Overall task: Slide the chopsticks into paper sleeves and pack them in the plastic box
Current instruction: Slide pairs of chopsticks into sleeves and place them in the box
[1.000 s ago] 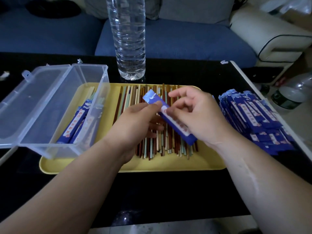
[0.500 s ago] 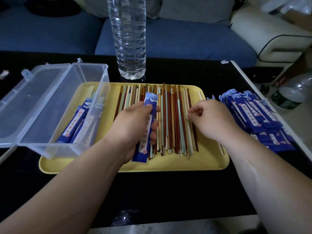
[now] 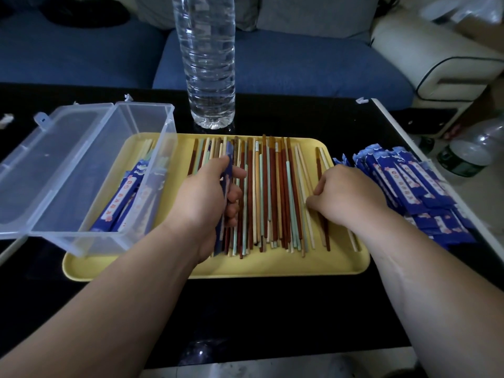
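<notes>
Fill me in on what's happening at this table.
A person is sleeving chopsticks. The left hand holds a blue sleeve over the yellow tray. The right hand curls its fingers onto the loose chopsticks on the tray's right side; whether it has pinched one is hidden. The open box at the left holds a few sleeved sets. Spare sleeves lie piled to the right of the tray.
</notes>
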